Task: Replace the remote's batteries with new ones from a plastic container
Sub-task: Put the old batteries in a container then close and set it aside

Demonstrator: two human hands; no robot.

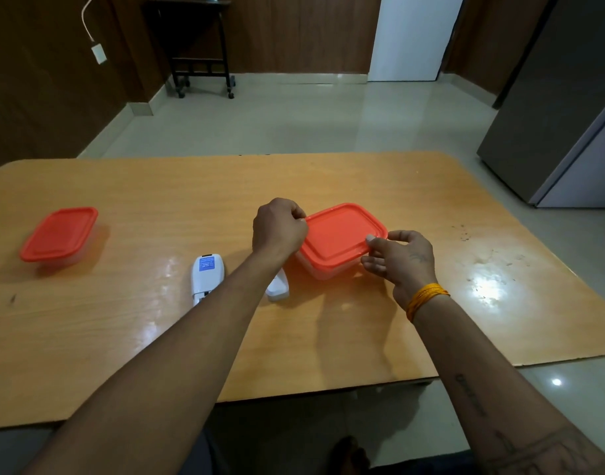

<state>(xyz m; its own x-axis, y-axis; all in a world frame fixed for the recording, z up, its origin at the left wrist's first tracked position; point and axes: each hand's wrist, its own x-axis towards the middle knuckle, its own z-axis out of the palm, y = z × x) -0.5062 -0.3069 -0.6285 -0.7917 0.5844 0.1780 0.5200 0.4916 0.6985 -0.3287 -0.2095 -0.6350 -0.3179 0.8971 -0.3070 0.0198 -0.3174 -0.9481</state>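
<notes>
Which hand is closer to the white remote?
The left hand. It grips the lid's left edge on the near container, just above-right of the remote. The right hand pinches the lid's right edge, farther away.

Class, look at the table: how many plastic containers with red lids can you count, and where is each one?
2. One red-lidded container sits alone near the table's left edge. The other container is at the centre, gripped at its lid by the left hand and right hand.
</notes>
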